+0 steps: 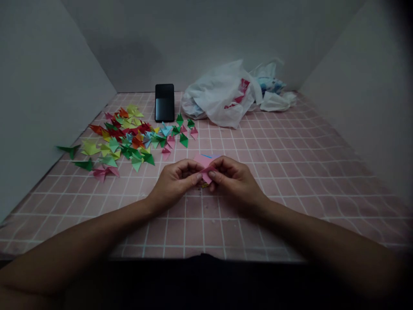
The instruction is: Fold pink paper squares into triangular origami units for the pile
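My left hand (pixel 176 181) and my right hand (pixel 234 176) meet at the middle of the pink checked tablecloth (pixel 290 172). Both pinch a small piece of pink paper (pixel 204 162) between thumbs and fingertips, holding it just above the cloth. Their fingers are curled and closed on the paper. A sliver of blue shows at the paper's far edge and a bit of yellow below it.
A spread of several folded paper triangles (pixel 129 137) in green, red, yellow, pink and blue lies to the left. A black phone (pixel 164 102) stands upright at the back. A white plastic bag (pixel 222 97) lies at the back right. Grey walls enclose the table.
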{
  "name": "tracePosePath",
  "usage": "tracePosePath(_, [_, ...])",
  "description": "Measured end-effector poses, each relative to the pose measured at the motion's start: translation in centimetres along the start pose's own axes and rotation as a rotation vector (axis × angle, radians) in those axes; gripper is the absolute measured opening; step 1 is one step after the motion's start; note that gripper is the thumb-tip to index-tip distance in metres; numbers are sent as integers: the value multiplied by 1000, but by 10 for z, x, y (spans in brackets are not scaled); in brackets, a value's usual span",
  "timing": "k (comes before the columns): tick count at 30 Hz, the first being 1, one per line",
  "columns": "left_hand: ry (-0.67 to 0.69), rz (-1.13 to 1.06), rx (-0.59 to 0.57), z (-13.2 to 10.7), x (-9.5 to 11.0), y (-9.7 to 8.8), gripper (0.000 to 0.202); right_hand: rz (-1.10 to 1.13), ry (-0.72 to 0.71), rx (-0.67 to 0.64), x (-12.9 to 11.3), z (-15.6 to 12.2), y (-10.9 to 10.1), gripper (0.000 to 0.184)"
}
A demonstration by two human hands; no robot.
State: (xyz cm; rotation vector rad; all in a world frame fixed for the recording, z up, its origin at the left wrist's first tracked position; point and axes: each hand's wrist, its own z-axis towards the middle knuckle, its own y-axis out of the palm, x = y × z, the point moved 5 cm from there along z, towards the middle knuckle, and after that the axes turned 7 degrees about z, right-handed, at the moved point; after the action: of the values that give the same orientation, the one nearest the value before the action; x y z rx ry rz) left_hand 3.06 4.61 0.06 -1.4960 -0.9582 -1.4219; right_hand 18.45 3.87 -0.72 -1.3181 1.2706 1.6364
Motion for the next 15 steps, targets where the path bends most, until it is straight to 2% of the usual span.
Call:
tracePosePath(4, [-13,-50,-47,1,-2,2,23,39,34,27,1,1,-2,12])
tracePosePath(15, [-22,-119,-56,1,-7,3,21,173,152,55,9,-1,-4,17])
